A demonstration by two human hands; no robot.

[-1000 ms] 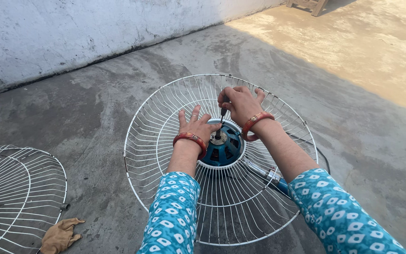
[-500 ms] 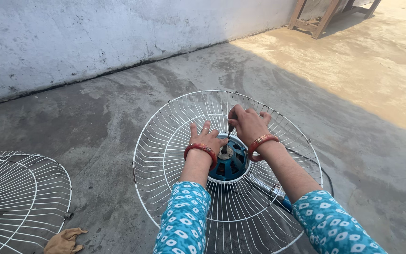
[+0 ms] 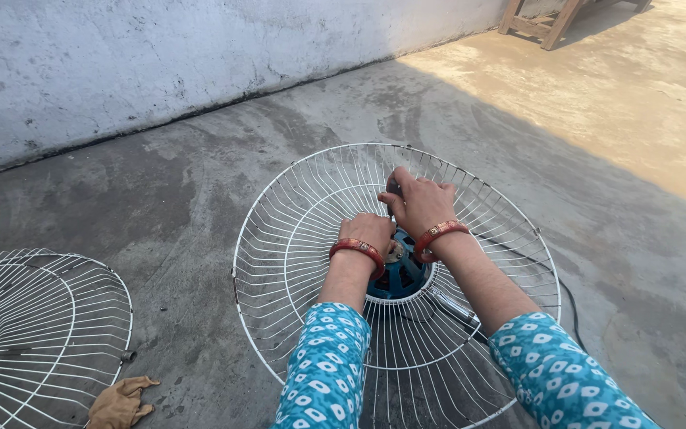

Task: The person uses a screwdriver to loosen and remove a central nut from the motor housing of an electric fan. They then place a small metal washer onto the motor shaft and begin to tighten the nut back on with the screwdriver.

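Down on the concrete floor (image 3: 613, 238) lies a white wire fan guard (image 3: 303, 238), with a blue motor hub (image 3: 401, 276) at its centre. Resting on the hub, the left hand (image 3: 368, 233) has its fingers curled — I cannot tell what it holds. Just beyond, the right hand (image 3: 421, 203) is closed around a dark tool handle (image 3: 393, 188). Far left lies a second guard (image 3: 41, 334) — a tan cloth (image 3: 119, 402) lies beside it.

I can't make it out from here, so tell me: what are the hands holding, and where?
Right hand grips a dark tool handle at its top; left hand rests on the blue fan motor.
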